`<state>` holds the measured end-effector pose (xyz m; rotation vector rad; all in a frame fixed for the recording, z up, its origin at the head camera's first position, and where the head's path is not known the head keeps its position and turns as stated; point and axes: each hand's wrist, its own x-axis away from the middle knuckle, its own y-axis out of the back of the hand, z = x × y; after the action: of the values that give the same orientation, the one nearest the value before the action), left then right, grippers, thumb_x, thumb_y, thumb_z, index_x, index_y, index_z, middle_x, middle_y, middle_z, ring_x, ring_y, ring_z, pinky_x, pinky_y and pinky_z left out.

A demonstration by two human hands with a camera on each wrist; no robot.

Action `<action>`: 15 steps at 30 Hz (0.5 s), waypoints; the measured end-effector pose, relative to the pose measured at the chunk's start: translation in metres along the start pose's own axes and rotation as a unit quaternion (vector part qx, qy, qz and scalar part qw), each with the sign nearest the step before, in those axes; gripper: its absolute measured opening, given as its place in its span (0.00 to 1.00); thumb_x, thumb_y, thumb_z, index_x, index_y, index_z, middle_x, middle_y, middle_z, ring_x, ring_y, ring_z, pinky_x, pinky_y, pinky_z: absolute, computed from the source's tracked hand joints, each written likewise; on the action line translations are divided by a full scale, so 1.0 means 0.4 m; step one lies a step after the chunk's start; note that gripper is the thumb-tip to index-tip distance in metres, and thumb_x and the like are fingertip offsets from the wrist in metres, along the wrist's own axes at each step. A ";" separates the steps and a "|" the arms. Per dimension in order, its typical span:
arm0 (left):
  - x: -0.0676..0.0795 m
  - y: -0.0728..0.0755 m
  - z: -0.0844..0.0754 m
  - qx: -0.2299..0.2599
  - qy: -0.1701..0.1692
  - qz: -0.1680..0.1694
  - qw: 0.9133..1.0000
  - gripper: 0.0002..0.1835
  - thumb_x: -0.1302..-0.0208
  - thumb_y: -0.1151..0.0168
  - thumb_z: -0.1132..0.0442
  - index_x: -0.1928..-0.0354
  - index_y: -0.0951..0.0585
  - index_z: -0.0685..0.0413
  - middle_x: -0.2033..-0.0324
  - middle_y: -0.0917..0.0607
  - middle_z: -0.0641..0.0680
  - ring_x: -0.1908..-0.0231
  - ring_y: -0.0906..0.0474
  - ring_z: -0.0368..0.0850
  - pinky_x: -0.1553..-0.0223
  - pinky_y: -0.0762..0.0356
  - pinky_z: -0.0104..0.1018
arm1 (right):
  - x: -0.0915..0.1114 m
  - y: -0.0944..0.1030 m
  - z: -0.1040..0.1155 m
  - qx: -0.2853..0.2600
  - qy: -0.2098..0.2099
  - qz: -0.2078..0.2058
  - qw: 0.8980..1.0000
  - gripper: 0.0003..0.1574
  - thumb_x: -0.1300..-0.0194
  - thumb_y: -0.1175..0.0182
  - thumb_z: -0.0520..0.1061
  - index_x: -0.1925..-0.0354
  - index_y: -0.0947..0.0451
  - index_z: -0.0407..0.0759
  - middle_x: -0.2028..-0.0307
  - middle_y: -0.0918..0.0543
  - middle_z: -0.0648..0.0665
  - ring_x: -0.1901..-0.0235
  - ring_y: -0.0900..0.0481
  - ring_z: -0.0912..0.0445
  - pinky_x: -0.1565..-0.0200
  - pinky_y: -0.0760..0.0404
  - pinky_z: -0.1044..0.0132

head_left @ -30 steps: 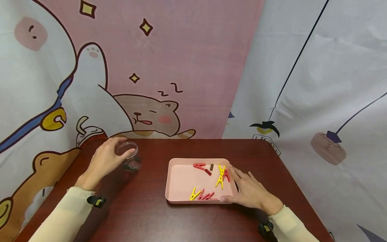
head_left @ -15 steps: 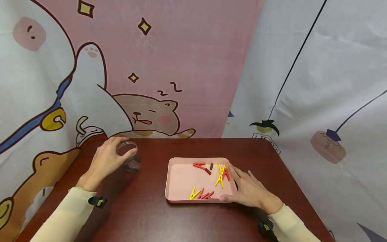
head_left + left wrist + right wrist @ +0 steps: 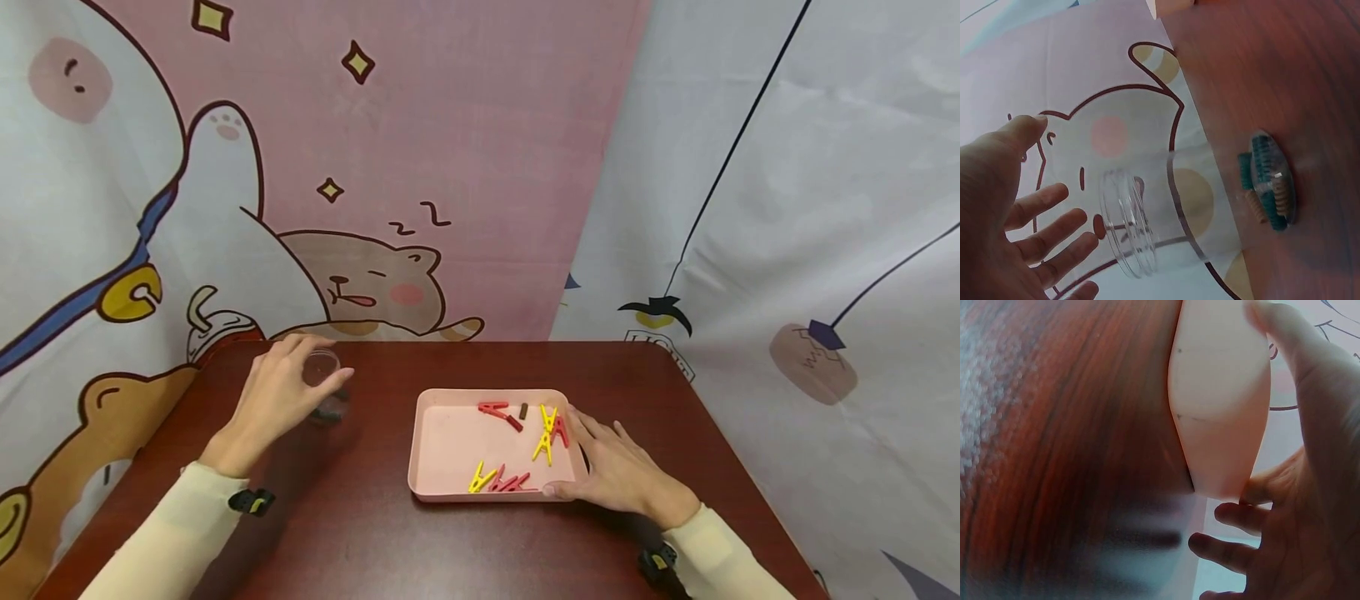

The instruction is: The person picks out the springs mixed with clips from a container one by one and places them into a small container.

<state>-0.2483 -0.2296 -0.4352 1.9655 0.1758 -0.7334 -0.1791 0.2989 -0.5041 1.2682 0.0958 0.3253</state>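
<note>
Quite transparent — the ridge-necked jar (image 3: 1194, 209)

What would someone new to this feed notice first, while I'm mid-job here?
Probably the pink-and-white cartoon-animal cloth backdrop behind the dark red wood-grain table. Next, the pale pink rectangular tray stands out, with red and yellow plastic clips inside and the right hand touching its right end. To the left, the left hand is at a clear cylindrical jar with green and tan ridged pieces at its bottom.
</note>
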 end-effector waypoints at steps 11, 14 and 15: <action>-0.012 -0.033 -0.056 -0.007 -0.044 -0.006 0.999 0.28 0.32 0.13 0.46 0.38 0.08 0.54 0.51 0.09 0.58 0.59 0.15 0.54 0.45 0.16 0.68 | -0.002 0.001 0.002 0.006 -0.003 0.001 1.000 0.92 0.43 0.35 0.97 0.05 0.48 0.42 0.09 0.35 0.34 0.13 0.30 0.32 0.14 0.45 0.17; -0.015 -0.042 -0.072 -0.001 -0.042 0.006 0.999 0.28 0.31 0.14 0.45 0.38 0.08 0.52 0.52 0.10 0.56 0.60 0.18 0.52 0.44 0.17 0.68 | -0.002 0.001 0.002 0.008 -0.002 0.000 1.000 0.92 0.43 0.35 0.97 0.05 0.48 0.42 0.09 0.35 0.34 0.13 0.30 0.32 0.14 0.45 0.17; -0.015 -0.046 -0.077 0.001 -0.041 0.010 0.999 0.28 0.31 0.14 0.44 0.37 0.08 0.52 0.50 0.09 0.56 0.58 0.15 0.54 0.43 0.18 0.69 | -0.002 0.000 0.001 0.008 -0.002 0.000 1.000 0.92 0.43 0.35 0.97 0.05 0.48 0.42 0.09 0.35 0.34 0.13 0.30 0.32 0.14 0.44 0.17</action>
<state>-0.2478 -0.1932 -0.4355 1.9323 0.1064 -0.8008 -0.1798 0.2981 -0.5038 1.2839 0.0955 0.3220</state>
